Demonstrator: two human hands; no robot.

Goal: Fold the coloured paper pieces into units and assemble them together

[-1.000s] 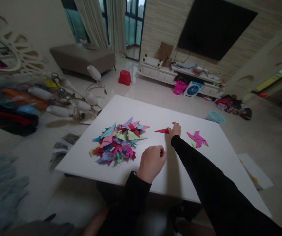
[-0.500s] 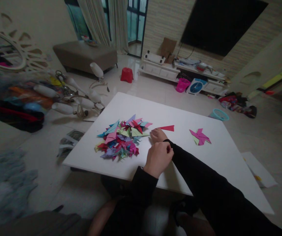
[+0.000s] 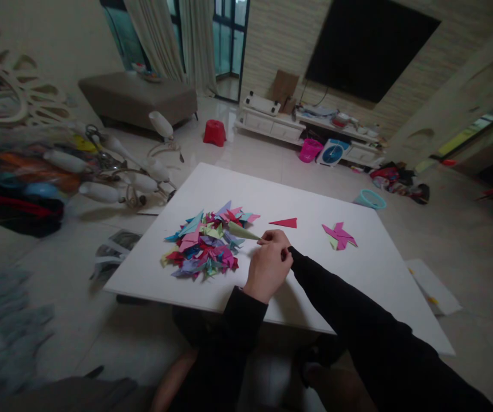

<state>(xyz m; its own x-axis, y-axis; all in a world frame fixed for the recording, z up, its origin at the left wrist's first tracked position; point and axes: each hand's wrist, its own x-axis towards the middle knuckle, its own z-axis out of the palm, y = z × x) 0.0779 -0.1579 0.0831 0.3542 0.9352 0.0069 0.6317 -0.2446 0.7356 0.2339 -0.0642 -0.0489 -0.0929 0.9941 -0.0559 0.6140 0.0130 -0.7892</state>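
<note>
A narrow, pale green folded paper (image 3: 243, 230) points left over the edge of a pile of colourful folded paper pieces (image 3: 207, 245). My right hand (image 3: 277, 236) grips its pointed end with closed fingers. Just in front, my left hand (image 3: 267, 270) is closed too, its fingertips meeting the same end of the green paper; its palm side is hidden. Beyond my hands, a red folded paper dart (image 3: 284, 223) lies flat on the white table (image 3: 358, 297). Farther right rests a pink and green paper pinwheel (image 3: 339, 236).
A lamp with several white shades (image 3: 137, 182) stands close to the table's left edge. On the floor are a red stool (image 3: 214, 133), a pink bin (image 3: 310, 150), a fan (image 3: 333, 153) and a light blue basket (image 3: 371, 199). A white board (image 3: 433, 286) sits beyond the right edge.
The green paper has lifted from the pile's right side and tilted, held at its tip. My right hand has drawn back closer to my left hand. The whole view has shifted slightly.
</note>
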